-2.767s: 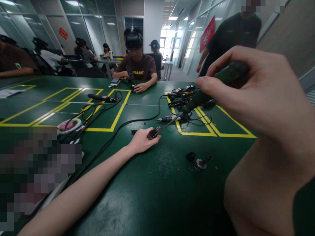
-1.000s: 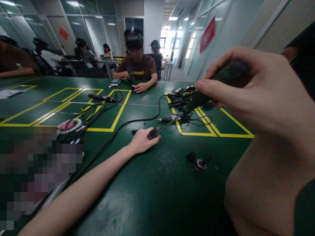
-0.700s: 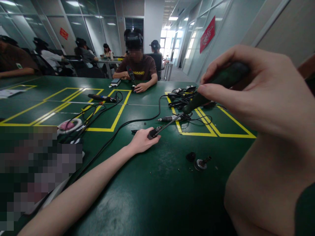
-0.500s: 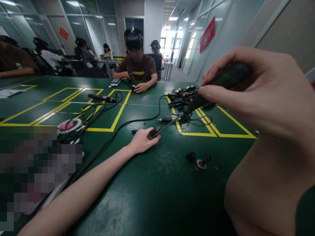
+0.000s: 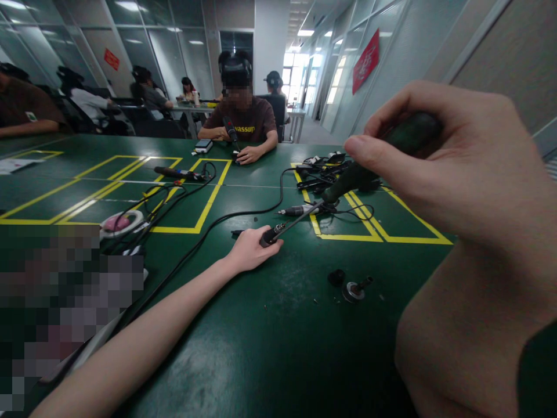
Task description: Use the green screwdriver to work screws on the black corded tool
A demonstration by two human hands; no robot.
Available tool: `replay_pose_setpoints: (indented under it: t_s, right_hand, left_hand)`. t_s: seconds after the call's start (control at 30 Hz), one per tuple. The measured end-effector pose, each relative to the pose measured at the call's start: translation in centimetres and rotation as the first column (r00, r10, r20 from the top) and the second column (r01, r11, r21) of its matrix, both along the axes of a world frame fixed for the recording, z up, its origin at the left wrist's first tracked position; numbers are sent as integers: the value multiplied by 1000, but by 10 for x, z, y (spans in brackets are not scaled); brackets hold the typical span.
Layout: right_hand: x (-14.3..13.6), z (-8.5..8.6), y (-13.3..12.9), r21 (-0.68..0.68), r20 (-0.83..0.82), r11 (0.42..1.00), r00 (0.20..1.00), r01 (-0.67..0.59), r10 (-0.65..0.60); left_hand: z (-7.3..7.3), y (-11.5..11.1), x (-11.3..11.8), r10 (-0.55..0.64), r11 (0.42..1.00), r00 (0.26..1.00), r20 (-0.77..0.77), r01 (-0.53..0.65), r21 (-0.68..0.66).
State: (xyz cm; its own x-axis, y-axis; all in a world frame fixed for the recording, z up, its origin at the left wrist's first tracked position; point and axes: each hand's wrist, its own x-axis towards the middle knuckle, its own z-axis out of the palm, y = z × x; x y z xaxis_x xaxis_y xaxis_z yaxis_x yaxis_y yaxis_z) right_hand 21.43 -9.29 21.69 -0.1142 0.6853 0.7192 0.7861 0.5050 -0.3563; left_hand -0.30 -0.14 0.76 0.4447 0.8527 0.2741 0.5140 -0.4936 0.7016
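Screwdriver slants down-left from your closed right hand to the black part your left hand clasps; grey corded tool lies behind its shaft.

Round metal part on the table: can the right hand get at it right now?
Probably not straight away: the right hand is gripping the screwdriver, though nothing visible blocks the round metal part.

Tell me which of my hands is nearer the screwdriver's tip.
Left. Your left hand grips the black part that the tip reaches; your right hand is farther off, at the screwdriver's other end, around its handle.
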Motion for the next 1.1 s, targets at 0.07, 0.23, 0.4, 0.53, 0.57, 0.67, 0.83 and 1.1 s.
replay_pose_setpoints:
  t_s: [0.07, 0.23, 0.4, 0.53, 0.57, 0.67, 0.83, 1.1]
  right_hand:
    - [0, -2, 4, 17, 11, 998, 998, 58, -58]
    - [1, -1, 3, -10, -16, 999, 999, 51, -51]
    - [6, 1, -3, -31, 12, 999, 1000, 10, -10]
    - [6, 0, -2, -38, 15, 999, 1000, 22, -22]
    - [5, 0, -1, -22, 12, 999, 999, 41, -41]
    - [2, 0, 1, -21, 1, 992, 992, 124, -124]
    - [5, 0, 2, -43, -20, 987, 988, 153, -154]
    - [0, 1, -2, 5, 2, 996, 996, 87, -87]
  left_hand:
    - [0, 0, 0, 0, 1000, 1000, 1, 0, 4]
    - [1, -1, 0, -1, 1000, 1000, 7, 1, 3]
    - [1, -2, 1, -2, 1000, 1000, 12, 2, 5]
    - [1, -2, 2, -4, 1000, 1000, 15, 4, 4]
    - [1, -2, 2, -4, 1000, 1000, 13, 4, 5]
    - [2, -2, 1, -6, 1000, 1000, 7, 6, 4]
    - [3, -2, 1, -5, 1000, 1000, 5, 5, 10]
    - [3, -2, 2, -2, 1000, 1000, 1, 2, -7]
